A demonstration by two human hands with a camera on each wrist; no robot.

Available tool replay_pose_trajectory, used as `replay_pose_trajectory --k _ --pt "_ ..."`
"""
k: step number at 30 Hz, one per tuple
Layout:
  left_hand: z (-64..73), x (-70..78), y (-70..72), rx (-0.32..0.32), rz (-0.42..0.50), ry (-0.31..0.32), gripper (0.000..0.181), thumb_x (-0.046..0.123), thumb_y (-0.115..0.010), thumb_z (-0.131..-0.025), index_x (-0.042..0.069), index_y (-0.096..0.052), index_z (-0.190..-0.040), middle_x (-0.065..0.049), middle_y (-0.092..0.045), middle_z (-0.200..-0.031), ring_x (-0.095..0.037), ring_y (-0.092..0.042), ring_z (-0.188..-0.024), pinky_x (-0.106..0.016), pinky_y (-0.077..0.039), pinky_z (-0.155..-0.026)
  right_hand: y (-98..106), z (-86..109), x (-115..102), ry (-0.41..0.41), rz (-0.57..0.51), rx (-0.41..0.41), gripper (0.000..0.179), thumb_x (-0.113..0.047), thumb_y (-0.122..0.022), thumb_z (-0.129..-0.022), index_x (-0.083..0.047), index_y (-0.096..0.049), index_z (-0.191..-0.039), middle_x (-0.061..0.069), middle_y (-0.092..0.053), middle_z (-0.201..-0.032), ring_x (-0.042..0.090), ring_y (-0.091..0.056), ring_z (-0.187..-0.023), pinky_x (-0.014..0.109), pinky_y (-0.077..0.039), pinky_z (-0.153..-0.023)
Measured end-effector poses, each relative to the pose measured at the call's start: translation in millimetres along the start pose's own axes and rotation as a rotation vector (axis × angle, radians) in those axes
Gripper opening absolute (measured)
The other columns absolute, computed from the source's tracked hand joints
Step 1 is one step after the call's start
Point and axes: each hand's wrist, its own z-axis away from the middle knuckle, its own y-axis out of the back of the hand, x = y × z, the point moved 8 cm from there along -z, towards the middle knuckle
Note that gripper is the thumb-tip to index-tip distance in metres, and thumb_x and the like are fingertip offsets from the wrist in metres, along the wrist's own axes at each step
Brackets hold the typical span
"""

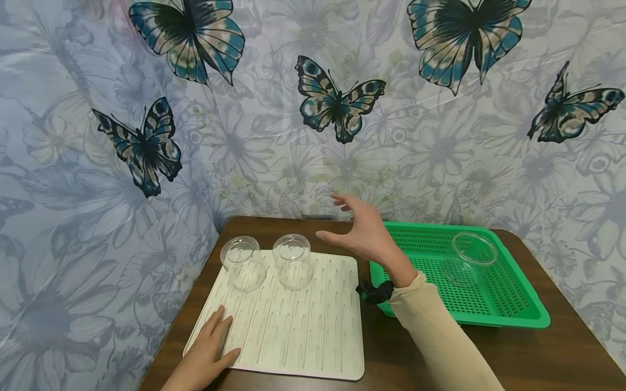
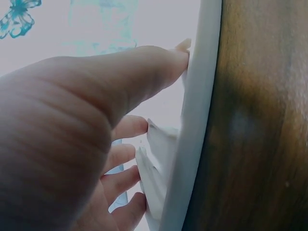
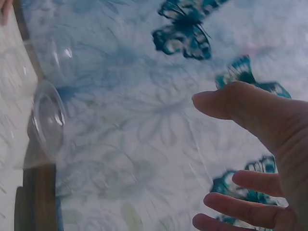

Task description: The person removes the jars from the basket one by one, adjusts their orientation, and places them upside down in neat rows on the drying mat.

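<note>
Two clear cups stand upside down on the cream ribbed drying mat (image 1: 313, 326): a left cup (image 1: 246, 269) and a right cup (image 1: 293, 266), side by side near its far edge. My left hand (image 1: 207, 347) rests on the mat's near left part, fingers spread and holding nothing. In the air to the right of the cups is my right hand (image 1: 364, 228), its thumb and fingers apart with nothing between them. A third clear cup (image 1: 471, 255) sits inside the green basket (image 1: 528, 317), its rim upward and tilted.
The basket stands to the right of the mat on a dark wooden table (image 1: 391, 353). Behind the table hangs a patterned cloth (image 1: 274, 136) with butterflies. A black band (image 1: 375, 292) is around my right wrist.
</note>
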Motion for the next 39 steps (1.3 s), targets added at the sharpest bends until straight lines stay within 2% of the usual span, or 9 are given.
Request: replay_pose_trajectory --k 7,11,15,19,24,30,39 --pt "3.0 0.8 -0.5 0.025 0.001 -0.027 0.084 0.039 -0.085 -0.097 -0.012 -0.050 -0.154 -0.039 -0.023 -0.170 -0.065 -0.029 -0.151 -0.083 -0.038 -0.109 44 12.2 45 -0.137 -0.103 0.116 0.087 -0.039 -0.091 -0.092 -0.013 -0.049 -0.164 0.015 -0.057 -0.156 0.042 -0.053 -0.140 0.058 -0.043 -0.116" --pt "2.1 0.7 -1.6 0.030 0.001 -0.031 0.084 0.040 -0.085 -0.096 -0.011 -0.051 -0.154 -0.039 -0.024 -0.170 -0.065 -0.029 -0.151 -0.083 -0.038 -0.109 73 26.2 69 -0.184 -0.099 0.214 0.085 -0.036 -0.089 -0.095 -0.008 -0.047 -0.164 0.021 -0.057 -0.156 0.046 -0.053 -0.140 0.060 -0.043 -0.116" --pt "2.0 0.3 -1.9 0.033 -0.005 -0.031 0.085 0.039 -0.086 -0.096 -0.012 -0.051 -0.154 -0.039 -0.024 -0.169 -0.066 -0.029 -0.150 -0.083 -0.038 -0.108 98 41.1 93 -0.237 -0.113 0.304 0.088 -0.036 -0.088 -0.096 -0.010 -0.043 -0.167 0.024 -0.053 -0.158 0.048 -0.051 -0.141 0.064 -0.043 -0.113" --pt "1.7 0.4 -1.5 0.034 -0.012 -0.027 0.085 0.039 -0.086 -0.096 -0.013 -0.051 -0.153 -0.040 -0.024 -0.169 -0.066 -0.030 -0.150 -0.083 -0.038 -0.108 117 54.4 121 -0.312 -0.123 0.357 0.092 -0.038 -0.086 -0.097 -0.012 -0.038 -0.171 0.024 -0.048 -0.163 0.050 -0.045 -0.144 0.066 -0.042 -0.113" --pt "1.1 1.2 -1.9 0.037 -0.015 -0.027 0.085 0.039 -0.086 -0.096 -0.014 -0.051 -0.153 -0.040 -0.024 -0.169 -0.066 -0.031 -0.150 -0.082 -0.039 -0.108 136 71.2 158 -0.427 -0.068 0.389 0.097 -0.044 -0.084 -0.098 -0.010 -0.033 -0.172 0.025 -0.042 -0.168 0.051 -0.038 -0.151 0.075 -0.036 -0.115" --pt "2.3 1.1 -3.3 0.043 -0.001 -0.037 0.085 0.039 -0.085 -0.096 -0.014 -0.050 -0.153 -0.040 -0.024 -0.168 -0.067 -0.030 -0.149 -0.083 -0.039 -0.107 154 93.8 197 -0.567 0.048 0.414 0.099 -0.046 -0.082 -0.098 -0.005 -0.031 -0.172 0.030 -0.036 -0.170 0.054 -0.035 -0.152 0.075 -0.030 -0.119" --pt "0.8 1.0 -1.4 0.056 -0.041 -0.057 0.084 0.040 -0.085 -0.096 -0.013 -0.052 -0.152 -0.039 -0.025 -0.168 -0.067 -0.032 -0.148 -0.083 -0.042 -0.105 155 128.6 245 -0.734 0.096 0.354 0.111 -0.049 -0.080 -0.099 0.004 -0.016 -0.172 0.040 -0.027 -0.169 0.061 -0.026 -0.153 0.076 -0.031 -0.119"
